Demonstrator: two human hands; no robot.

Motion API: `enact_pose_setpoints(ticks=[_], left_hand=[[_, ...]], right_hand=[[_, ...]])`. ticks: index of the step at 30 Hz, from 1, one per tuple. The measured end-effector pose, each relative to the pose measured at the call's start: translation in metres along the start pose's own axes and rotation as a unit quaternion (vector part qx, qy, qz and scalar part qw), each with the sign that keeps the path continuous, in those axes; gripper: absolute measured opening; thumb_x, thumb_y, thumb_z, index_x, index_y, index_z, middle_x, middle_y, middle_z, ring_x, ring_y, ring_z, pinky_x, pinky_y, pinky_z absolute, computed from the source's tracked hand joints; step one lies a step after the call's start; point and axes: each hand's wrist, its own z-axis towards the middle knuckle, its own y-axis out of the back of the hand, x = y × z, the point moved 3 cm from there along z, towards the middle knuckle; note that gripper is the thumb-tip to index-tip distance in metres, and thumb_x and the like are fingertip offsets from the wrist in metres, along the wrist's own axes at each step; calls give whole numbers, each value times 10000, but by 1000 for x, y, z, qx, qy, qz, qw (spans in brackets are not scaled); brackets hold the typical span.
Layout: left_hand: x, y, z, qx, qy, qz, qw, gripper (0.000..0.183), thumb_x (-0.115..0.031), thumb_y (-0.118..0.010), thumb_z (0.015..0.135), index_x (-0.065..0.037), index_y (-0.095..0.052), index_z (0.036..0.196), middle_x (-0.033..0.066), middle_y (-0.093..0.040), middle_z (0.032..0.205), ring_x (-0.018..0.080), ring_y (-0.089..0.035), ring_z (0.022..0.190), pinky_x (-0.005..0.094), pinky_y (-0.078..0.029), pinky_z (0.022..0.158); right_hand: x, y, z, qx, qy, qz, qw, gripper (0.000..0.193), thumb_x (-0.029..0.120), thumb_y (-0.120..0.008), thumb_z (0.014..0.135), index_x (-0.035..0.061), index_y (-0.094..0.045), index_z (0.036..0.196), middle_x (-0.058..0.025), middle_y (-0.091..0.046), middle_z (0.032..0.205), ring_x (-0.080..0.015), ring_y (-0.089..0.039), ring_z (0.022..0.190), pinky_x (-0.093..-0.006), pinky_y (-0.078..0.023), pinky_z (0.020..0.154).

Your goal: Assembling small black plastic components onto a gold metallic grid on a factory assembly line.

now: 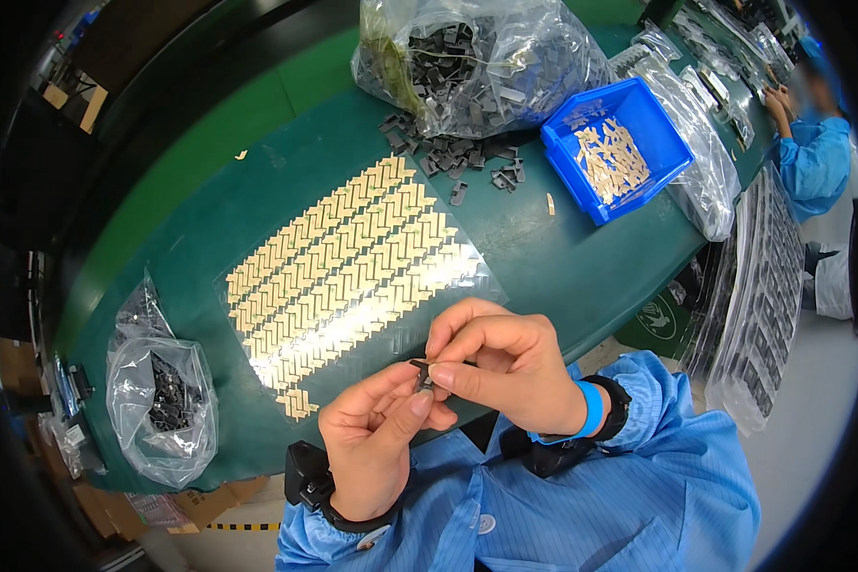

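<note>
- Left hand: thumb and fingers clamped on a small dark part, held between both hands; best kept steady.
- Right hand: thumb and forefinger pinched at the part's far end; light, even pressure is advised.
- Tan pieces: laid in rows just beyond; best left undisturbed.
- Blue bin: set farther off.

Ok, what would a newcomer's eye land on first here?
Probably the bright, slanting rows of tan pieces across the middle of the green table. Beyond them bulges a clear plastic bag of dark parts, with a vivid blue bin of loose tan pieces to its right. Nearer, the left hand and right hand meet at a small dark part.
</note>
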Motion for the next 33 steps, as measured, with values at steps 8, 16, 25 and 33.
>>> enact_pose_setpoints(ticks=[8,16,25,33], left_hand=[[-1,3,0,28,-6,-8,1000,248,31,-548,799,14,-558,1046,184,-620,868,203,-631,697,296,-534,648],[-3,0,-2,10,-1,5,1000,238,30,-541,792,-5,-575,1025,177,-616,858,208,-609,662,279,-518,598],[-3,-1,-1,42,-19,1,999,248,56,-521,806,49,-540,1054,178,-622,838,208,-632,730,305,-532,686],[-4,-2,0,42,-26,-11,999,237,49,-523,806,81,-534,1041,191,-617,859,222,-631,725,313,-534,683]], right_hand=[[1,0,0,-3,22,-22,1000,45,-74,-599,732,-44,-596,764,-101,-520,912,-117,-522,804,-231,-437,711],[2,0,0,-11,54,-84,995,44,-22,-626,723,-3,-591,739,-62,-529,874,-95,-519,774,-213,-415,675],[6,-2,-1,-21,115,-171,978,63,-14,-638,704,7,-578,709,-63,-541,840,-107,-541,711,-218,-435,604],[9,-4,-1,-16,135,-192,972,66,-23,-636,697,6,-579,713,-68,-543,836,-109,-547,703,-218,-443,600]])
